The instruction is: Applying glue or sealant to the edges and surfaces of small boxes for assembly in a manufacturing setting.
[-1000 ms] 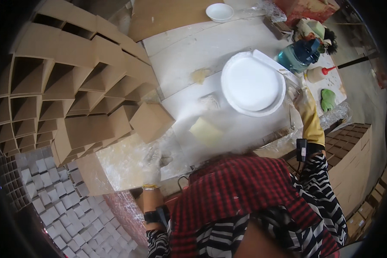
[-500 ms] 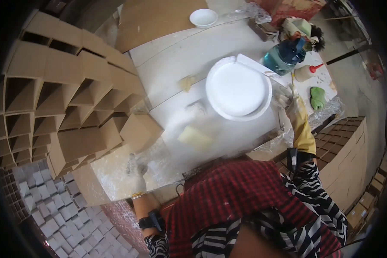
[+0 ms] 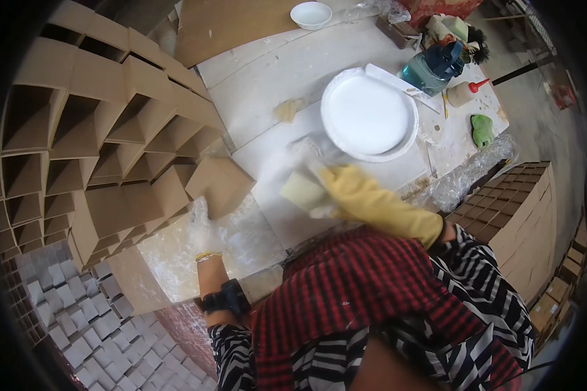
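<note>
Pad (image 3: 300, 190) — pale yellow, squarish — near white basin (image 3: 370, 112). Right hand (image 3: 344, 188) at pad, left hand (image 3: 204, 231) farther from basin; cannot tell grips.

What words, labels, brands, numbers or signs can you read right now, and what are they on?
None can be read anywhere in this view.
Cardboard boxes at far lower right: any marks are too small and blurred to read.
Blue-green jug: no legible lettering.
Red-tipped squeeze bottle: no legible lettering.
Pale yellow piece by the right hand: no lettering shows, though motion blurs this area.
</note>
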`<act>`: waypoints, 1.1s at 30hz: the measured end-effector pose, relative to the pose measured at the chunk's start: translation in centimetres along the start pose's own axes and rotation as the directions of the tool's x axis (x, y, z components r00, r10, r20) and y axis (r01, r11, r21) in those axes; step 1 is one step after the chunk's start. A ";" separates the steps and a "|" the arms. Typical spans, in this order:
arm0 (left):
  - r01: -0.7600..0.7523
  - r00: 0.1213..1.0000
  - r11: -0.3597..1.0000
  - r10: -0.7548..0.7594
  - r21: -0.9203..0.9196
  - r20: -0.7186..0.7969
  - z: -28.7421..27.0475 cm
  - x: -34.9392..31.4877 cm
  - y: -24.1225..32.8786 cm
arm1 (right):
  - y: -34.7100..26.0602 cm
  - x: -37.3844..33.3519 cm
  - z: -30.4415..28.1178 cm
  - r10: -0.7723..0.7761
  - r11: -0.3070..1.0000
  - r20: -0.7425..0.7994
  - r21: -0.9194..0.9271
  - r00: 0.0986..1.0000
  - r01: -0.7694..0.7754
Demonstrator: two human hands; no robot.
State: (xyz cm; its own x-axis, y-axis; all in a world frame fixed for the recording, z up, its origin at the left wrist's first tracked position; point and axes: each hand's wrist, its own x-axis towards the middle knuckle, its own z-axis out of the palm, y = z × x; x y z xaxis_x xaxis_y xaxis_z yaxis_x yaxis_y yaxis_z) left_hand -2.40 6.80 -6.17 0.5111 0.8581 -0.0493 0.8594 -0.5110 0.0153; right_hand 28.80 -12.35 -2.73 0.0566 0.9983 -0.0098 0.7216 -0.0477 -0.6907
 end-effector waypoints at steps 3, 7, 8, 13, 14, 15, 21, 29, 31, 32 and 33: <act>0.032 0.992 0.771 -0.103 -0.636 -0.076 4.0 1.2 -1.9 | -1.0 2.0 4.3 0.003 0.981 0.057 -0.196 0.998 0.008; 0.317 0.857 -0.235 -0.343 -0.919 0.383 2.0 2.7 1.2 | -0.6 2.9 5.0 0.509 0.839 0.177 -0.321 0.842 -0.439; 0.222 0.927 0.154 -0.341 -0.963 0.159 3.5 2.3 0.3 | -0.1 2.5 4.3 0.512 0.834 0.171 -0.332 0.842 -0.440; 0.216 0.964 -0.213 -0.108 -0.953 0.242 1.9 1.0 2.0 | -1.6 0.7 0.5 0.505 0.224 0.021 0.962 0.863 -0.155; 0.258 0.943 -0.486 -0.060 -0.835 0.327 0.9 1.3 4.0 | -1.7 0.4 0.1 0.522 0.236 0.001 0.961 0.853 -0.145; 0.279 0.917 -0.711 -0.001 -0.645 0.398 0.2 1.2 5.3 | -2.0 0.4 -0.1 0.526 0.287 -0.070 0.953 0.848 -0.099; 0.431 0.868 -0.766 0.207 -0.477 0.451 6.6 1.6 9.3 | -6.9 1.3 -2.6 0.433 0.774 -0.368 0.619 0.823 -0.131; 0.485 0.874 -0.576 0.334 -0.658 0.352 10.9 2.2 7.5 | -6.0 4.3 1.9 0.146 0.943 -0.181 -0.271 0.973 -0.192; 0.475 0.878 -0.568 0.350 -0.672 0.325 11.1 2.3 7.2 | -7.0 5.4 1.7 0.183 0.914 -0.040 -0.361 0.982 -0.185; 0.463 0.886 -0.603 0.307 -0.649 0.347 10.6 2.2 7.8 | -6.5 5.5 1.6 0.180 0.913 -0.038 -0.365 0.983 -0.181; 0.449 0.891 -0.638 0.264 -0.625 0.370 10.3 2.2 8.2 | -5.6 5.5 1.6 0.201 0.941 -0.145 -0.248 0.969 -0.232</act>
State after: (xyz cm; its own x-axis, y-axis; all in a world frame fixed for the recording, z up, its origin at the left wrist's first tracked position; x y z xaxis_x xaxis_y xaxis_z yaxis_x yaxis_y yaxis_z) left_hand 5.62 4.02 -16.45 0.6775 0.6109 -0.4096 -0.3115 0.7428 0.5927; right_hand 23.96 -6.52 -0.11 0.2999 0.9530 -0.0435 0.8364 -0.2846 -0.4684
